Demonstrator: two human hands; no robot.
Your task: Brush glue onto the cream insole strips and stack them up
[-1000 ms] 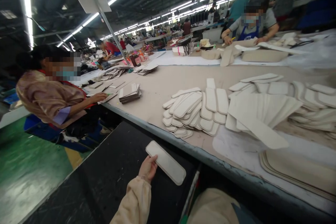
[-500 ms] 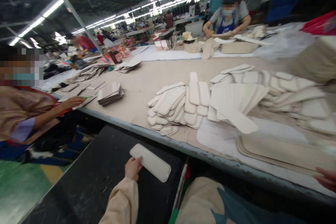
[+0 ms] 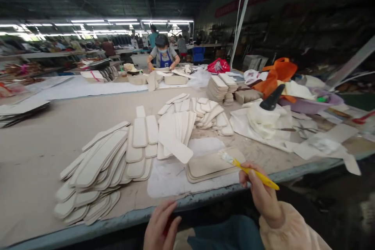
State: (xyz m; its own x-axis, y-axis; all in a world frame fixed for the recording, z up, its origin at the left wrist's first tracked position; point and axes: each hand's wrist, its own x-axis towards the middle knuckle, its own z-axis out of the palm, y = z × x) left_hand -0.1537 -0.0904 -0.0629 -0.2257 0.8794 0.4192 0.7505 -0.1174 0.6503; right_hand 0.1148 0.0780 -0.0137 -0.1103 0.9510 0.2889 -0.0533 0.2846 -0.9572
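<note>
In the head view my right hand (image 3: 260, 191) is closed round the yellow handle of a paintbrush (image 3: 258, 175). Its bristles, coated with something white, meet the top of a stack of beige rounded panels (image 3: 205, 166) near the table edge. My left hand (image 3: 162, 224) is at the front edge, holding nothing, with its thumb apart from loosely curved fingers. Left of the stack lie fanned pale panels (image 3: 99, 156), shorter pale pieces (image 3: 140, 134) and another overlapping pile of pale panels (image 3: 175, 133).
A white container with a black-handled tool (image 3: 272, 97) stands on white sheeting to the right. Behind it is a purple basin (image 3: 310, 106) with orange cloth. Neat stacks of pieces (image 3: 219, 88) sit farther back. A co-worker (image 3: 164, 56) works across the table.
The view has swung right. My left hand no longer holds the pale panel and is now at the table edge. My right hand has come fully into view with the paintbrush.
</note>
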